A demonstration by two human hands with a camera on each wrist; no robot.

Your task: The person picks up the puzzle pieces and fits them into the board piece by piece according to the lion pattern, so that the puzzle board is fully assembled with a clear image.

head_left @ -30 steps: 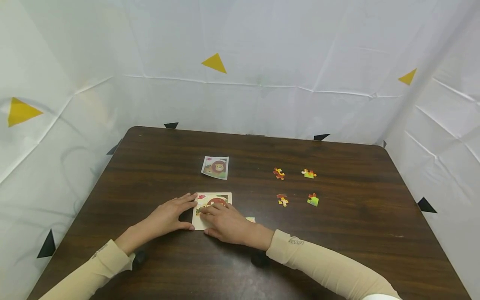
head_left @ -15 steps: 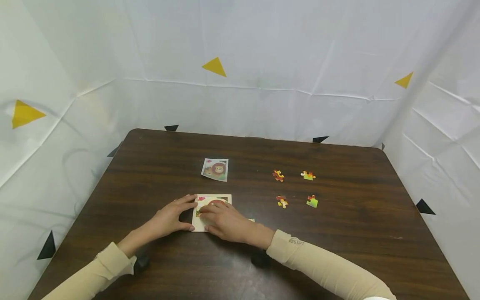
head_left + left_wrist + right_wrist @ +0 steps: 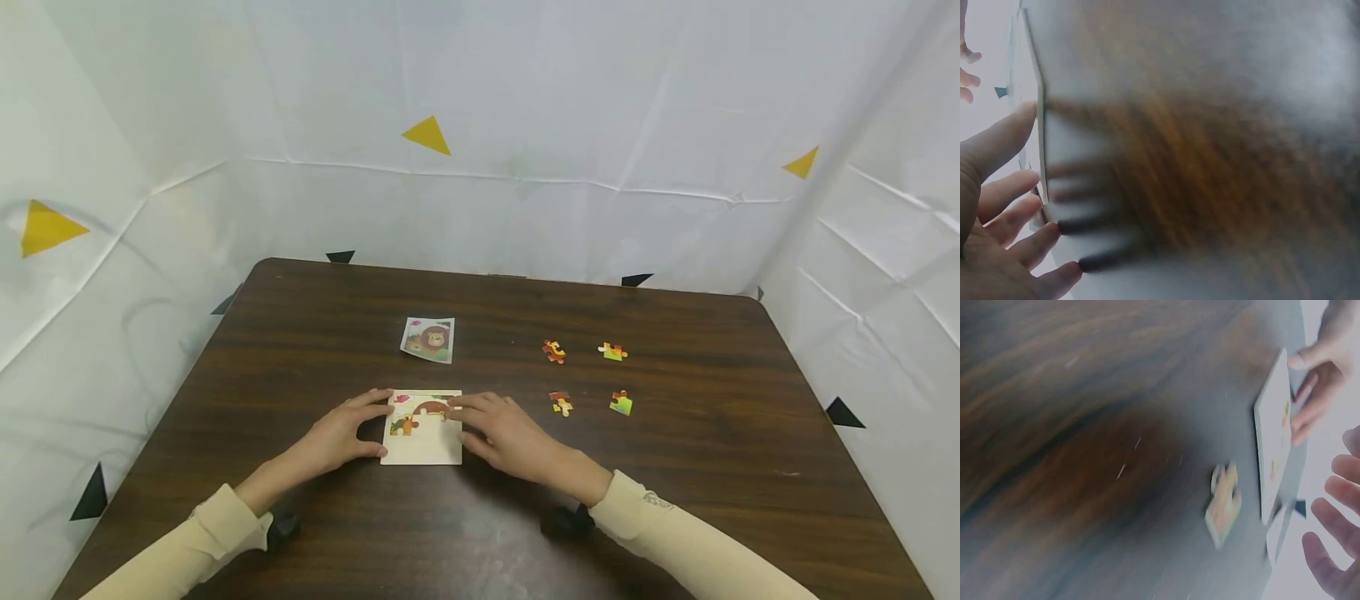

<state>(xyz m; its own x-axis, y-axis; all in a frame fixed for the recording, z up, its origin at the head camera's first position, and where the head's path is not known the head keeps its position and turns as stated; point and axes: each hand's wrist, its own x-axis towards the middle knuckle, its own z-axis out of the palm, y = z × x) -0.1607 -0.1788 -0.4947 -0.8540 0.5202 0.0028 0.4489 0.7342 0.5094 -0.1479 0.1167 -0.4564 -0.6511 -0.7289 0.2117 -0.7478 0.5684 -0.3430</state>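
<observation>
A cream puzzle board (image 3: 432,446) lies on the table between both hands. Joined jigsaw pieces fill its upper strip and left side, with a brown mane partly showing. My left hand (image 3: 333,431) rests at the board's left edge, thumb near the front corner and fingers spread along the side; the left wrist view shows the fingertips at that edge. My right hand (image 3: 521,442) hovers over the right edge, its fingertips close to the upper right pieces. In the right wrist view its fingers are extended with nothing between them, and a loose jigsaw piece (image 3: 1224,503) lies on the table nearby.
Beyond the board lies a small lion picture card (image 3: 429,340). Several loose jigsaw pieces sit spread to the right, among them a brown and yellow piece (image 3: 561,404) and a green one (image 3: 620,402). White sheeting (image 3: 517,83) surrounds the dark wooden table (image 3: 712,467).
My right hand has moved right, off the board's middle to its right edge, uncovering the pieces and bare lower part. The left hand has stayed at the left edge.
</observation>
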